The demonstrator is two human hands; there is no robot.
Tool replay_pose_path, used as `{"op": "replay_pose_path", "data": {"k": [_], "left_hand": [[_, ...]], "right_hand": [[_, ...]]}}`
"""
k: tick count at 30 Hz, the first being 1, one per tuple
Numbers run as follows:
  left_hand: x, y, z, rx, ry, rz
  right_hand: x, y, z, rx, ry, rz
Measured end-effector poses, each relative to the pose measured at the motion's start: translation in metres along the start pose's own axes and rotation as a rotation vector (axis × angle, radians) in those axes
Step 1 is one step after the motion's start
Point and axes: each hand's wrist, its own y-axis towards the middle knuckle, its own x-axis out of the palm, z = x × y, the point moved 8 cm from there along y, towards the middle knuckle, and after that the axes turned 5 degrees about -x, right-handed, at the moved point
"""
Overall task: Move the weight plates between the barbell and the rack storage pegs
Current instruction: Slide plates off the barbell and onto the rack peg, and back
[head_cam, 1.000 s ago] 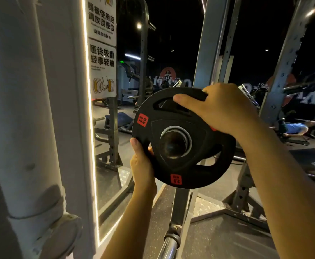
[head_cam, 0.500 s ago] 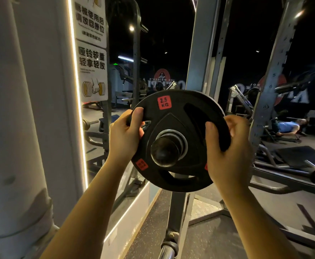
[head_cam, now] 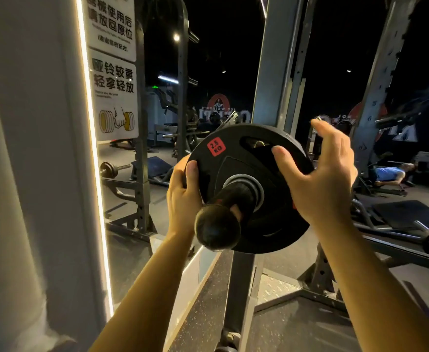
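Here, on a rack upright (head_cam: pixel 271 80), a black weight plate (head_cam: pixel 249 189) marked 2.5 kg sits threaded on a storage peg (head_cam: pixel 218 228) (rigid, likely light, best taken at its rim or grip slots), the left hand (head_cam: pixel 182 199) gripping its edge, the right hand (head_cam: pixel 320 179) spread open, thumb on its face.

Black round weight plate (head_cam: pixel 249 184), red "2.5 KG" label upper left, grip slots cut thru face, metal-ringed centre hole. Sits upright on storage peg (head_cam: pixel 230 212), w/ peg's dark rounded end sticking out toward camera. Peg mounted on grey rack upright (head_cam: pixel 271 72) behind the plate.
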Motion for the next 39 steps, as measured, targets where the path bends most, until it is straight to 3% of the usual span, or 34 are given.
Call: {"op": "replay_pose_path", "data": {"k": [8,20,25,27,29,32,35,39], "left_hand": [[0.020,0.046,0.042,0.275,0.271,-0.082],[0.023,0.027,0.037,-0.084,0.068,-0.255],[0.015,-0.003,0.025,-0.210,0.013,-0.271],[0.011,-0.029,0.005,-0.356,-0.161,-0.268],[0.000,-0.054,-0.011,-0.429,-0.122,-0.208],[-0.005,-0.088,-0.029,-0.379,0.088,-0.194],[0.003,-0.122,-0.024,-0.326,0.171,-0.289],[0.017,-0.189,-0.014,-0.223,0.327,-0.439]], "right_hand": [[0.024,-0.040,0.048,0.273,0.369,0.016],[0.028,-0.042,0.050,0.285,0.347,-0.060],[0.027,-0.041,0.048,0.300,0.351,-0.078],[0.025,-0.041,0.045,0.310,0.341,-0.085],[0.023,-0.041,0.042,0.312,0.349,-0.105],[0.025,-0.054,0.050,0.390,0.354,-0.168],[0.022,-0.088,0.056,0.423,0.365,-0.253],[-0.009,-0.174,0.073,0.610,0.278,-0.584]]}}
